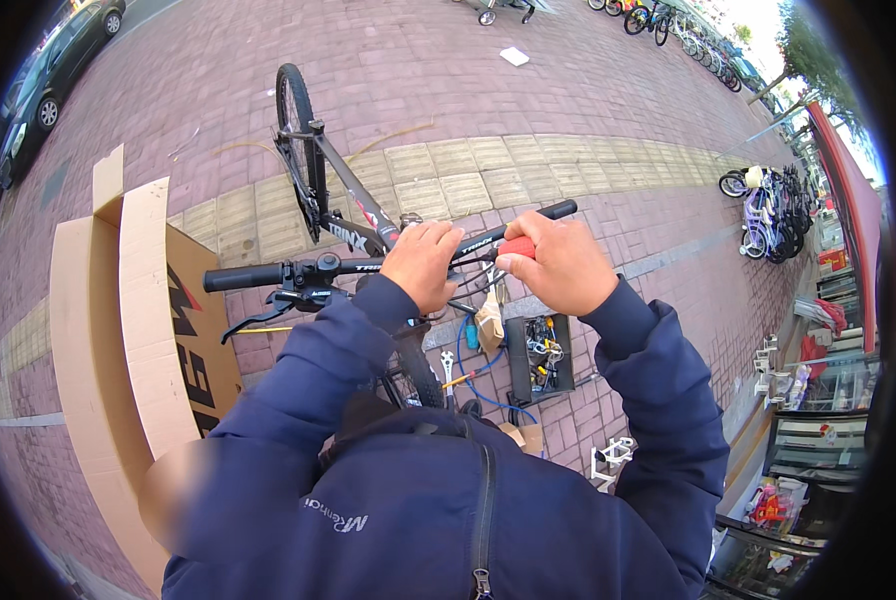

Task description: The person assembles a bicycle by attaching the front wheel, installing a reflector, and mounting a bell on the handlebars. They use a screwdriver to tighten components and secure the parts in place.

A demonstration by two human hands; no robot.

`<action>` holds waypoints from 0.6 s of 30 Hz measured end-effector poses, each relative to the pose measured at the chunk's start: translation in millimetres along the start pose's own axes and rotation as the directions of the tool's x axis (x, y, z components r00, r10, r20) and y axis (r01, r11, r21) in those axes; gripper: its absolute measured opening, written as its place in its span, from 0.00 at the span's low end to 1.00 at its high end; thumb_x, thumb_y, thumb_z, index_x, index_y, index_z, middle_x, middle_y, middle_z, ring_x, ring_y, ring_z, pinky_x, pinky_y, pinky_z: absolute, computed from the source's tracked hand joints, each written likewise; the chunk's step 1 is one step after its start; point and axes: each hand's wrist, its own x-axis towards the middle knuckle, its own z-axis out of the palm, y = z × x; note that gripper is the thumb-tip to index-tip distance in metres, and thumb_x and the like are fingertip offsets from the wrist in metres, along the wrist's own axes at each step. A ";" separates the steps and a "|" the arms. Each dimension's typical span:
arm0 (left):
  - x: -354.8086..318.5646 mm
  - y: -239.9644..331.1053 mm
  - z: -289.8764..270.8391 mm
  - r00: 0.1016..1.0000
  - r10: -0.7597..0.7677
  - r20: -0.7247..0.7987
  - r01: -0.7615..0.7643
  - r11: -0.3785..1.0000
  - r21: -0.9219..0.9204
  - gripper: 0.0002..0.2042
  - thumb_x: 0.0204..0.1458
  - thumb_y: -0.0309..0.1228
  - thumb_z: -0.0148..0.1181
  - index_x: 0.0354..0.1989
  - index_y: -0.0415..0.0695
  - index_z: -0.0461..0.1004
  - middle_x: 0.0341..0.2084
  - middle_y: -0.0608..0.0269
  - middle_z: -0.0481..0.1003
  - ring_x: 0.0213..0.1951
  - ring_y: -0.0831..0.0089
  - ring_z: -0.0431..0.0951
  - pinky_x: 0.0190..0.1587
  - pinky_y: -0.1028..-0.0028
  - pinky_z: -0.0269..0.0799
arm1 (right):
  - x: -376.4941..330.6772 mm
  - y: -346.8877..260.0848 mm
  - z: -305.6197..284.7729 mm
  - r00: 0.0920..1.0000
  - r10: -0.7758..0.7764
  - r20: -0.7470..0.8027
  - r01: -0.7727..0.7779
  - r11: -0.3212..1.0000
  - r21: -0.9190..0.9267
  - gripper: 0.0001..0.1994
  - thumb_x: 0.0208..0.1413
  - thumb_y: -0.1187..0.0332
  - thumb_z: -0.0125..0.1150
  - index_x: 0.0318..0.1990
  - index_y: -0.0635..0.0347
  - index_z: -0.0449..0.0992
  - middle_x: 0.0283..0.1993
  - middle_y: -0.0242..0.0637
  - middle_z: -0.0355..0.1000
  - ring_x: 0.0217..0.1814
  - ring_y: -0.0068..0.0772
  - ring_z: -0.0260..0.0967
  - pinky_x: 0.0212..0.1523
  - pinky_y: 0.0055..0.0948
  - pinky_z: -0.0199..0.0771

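Note:
A dark bicycle stands in front of me, its rear wheel pointing away and its black handlebar running across below my hands. My left hand is closed over the middle of the bar, hiding the stem. Just to its right, my right hand grips a red handle beside the bar; the tool's working end is hidden, so its kind cannot be told. The left rubber grip, brake lever and right grip are untouched.
An open cardboard box stands at my left. On the brick paving lie a black tray of tools, a wrench, a blue hose and a white metal part. Small bicycles and shop shelving line the right side.

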 end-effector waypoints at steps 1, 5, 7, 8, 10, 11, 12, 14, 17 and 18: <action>4.9 -5.5 4.4 0.995 -0.025 0.101 0.026 1.000 -0.014 0.33 0.39 0.33 0.72 0.57 0.38 0.70 0.53 0.48 0.74 0.59 0.50 0.70 0.64 0.58 0.64 | -1.1 0.4 0.8 1.000 -0.002 -0.006 0.002 1.000 0.002 0.17 0.56 0.60 0.68 0.42 0.65 0.75 0.32 0.51 0.78 0.36 0.57 0.77 0.39 0.45 0.77; 5.5 -16.1 21.7 0.966 -0.068 0.249 0.045 0.994 0.096 0.33 0.39 0.39 0.74 0.54 0.37 0.72 0.52 0.47 0.73 0.58 0.50 0.71 0.64 0.58 0.64 | -3.7 3.0 5.5 0.999 -0.014 -0.037 0.014 1.000 0.015 0.14 0.55 0.62 0.69 0.41 0.62 0.76 0.34 0.47 0.79 0.37 0.53 0.78 0.38 0.43 0.76; 1.9 -16.0 26.4 0.998 -0.002 0.070 -0.012 0.979 0.201 0.30 0.38 0.41 0.75 0.49 0.38 0.74 0.47 0.50 0.74 0.55 0.52 0.72 0.62 0.59 0.64 | -3.3 5.0 6.8 0.998 -0.037 -0.056 0.037 0.999 -0.009 0.14 0.55 0.62 0.69 0.41 0.62 0.76 0.34 0.47 0.79 0.37 0.53 0.78 0.38 0.43 0.76; 1.5 -16.5 27.0 0.998 0.047 -0.034 -0.036 0.967 0.254 0.28 0.38 0.42 0.75 0.46 0.38 0.75 0.44 0.52 0.75 0.54 0.53 0.73 0.61 0.59 0.64 | -2.9 5.9 6.9 0.998 -0.029 -0.047 0.029 1.000 0.002 0.15 0.55 0.62 0.69 0.41 0.63 0.76 0.34 0.49 0.79 0.37 0.54 0.78 0.38 0.43 0.76; 4.6 -19.1 26.6 0.996 -0.021 0.082 0.004 0.980 0.198 0.28 0.38 0.47 0.76 0.43 0.39 0.76 0.41 0.52 0.77 0.53 0.52 0.74 0.61 0.58 0.63 | -2.0 6.9 6.1 0.999 -0.016 -0.030 0.017 0.999 0.028 0.16 0.55 0.61 0.69 0.42 0.66 0.76 0.33 0.53 0.78 0.37 0.57 0.78 0.40 0.45 0.77; 6.2 -20.0 26.4 0.988 -0.058 0.140 0.031 0.982 0.186 0.28 0.39 0.47 0.76 0.43 0.39 0.76 0.41 0.52 0.77 0.53 0.52 0.74 0.61 0.57 0.62 | -1.2 6.8 5.9 0.999 -0.020 -0.048 0.021 1.000 0.017 0.14 0.54 0.62 0.70 0.40 0.63 0.76 0.33 0.48 0.79 0.35 0.53 0.78 0.37 0.42 0.77; 7.6 -20.8 26.2 0.974 -0.098 0.202 0.063 0.983 0.172 0.28 0.39 0.47 0.76 0.43 0.39 0.76 0.41 0.51 0.77 0.53 0.53 0.74 0.62 0.56 0.62 | -0.7 6.8 4.7 0.999 -0.021 -0.046 0.021 1.000 0.017 0.14 0.54 0.62 0.70 0.40 0.63 0.76 0.33 0.47 0.79 0.35 0.52 0.78 0.37 0.41 0.77; 7.6 -22.4 25.3 0.974 -0.079 0.213 0.045 0.986 0.163 0.26 0.42 0.47 0.74 0.42 0.40 0.76 0.41 0.49 0.78 0.52 0.53 0.74 0.63 0.56 0.60 | 1.1 6.3 3.3 0.999 -0.019 -0.047 0.020 0.999 0.026 0.14 0.54 0.62 0.70 0.39 0.63 0.77 0.33 0.47 0.79 0.35 0.51 0.78 0.37 0.41 0.77; 6.4 -23.2 24.5 0.978 -0.069 0.198 0.037 0.986 0.161 0.26 0.44 0.48 0.71 0.43 0.40 0.76 0.41 0.49 0.78 0.51 0.53 0.75 0.63 0.56 0.60 | 5.5 6.2 0.9 0.998 -0.004 -0.057 0.007 0.999 0.050 0.14 0.54 0.62 0.69 0.38 0.63 0.77 0.32 0.47 0.79 0.34 0.49 0.79 0.36 0.40 0.77; 5.8 -22.3 25.1 0.981 -0.066 0.181 0.036 0.985 0.167 0.26 0.44 0.48 0.71 0.43 0.39 0.76 0.41 0.48 0.78 0.51 0.53 0.75 0.63 0.56 0.60 | 7.6 6.7 0.2 0.999 0.001 -0.054 0.001 0.999 0.041 0.14 0.54 0.62 0.69 0.38 0.63 0.77 0.32 0.47 0.79 0.34 0.49 0.79 0.36 0.39 0.77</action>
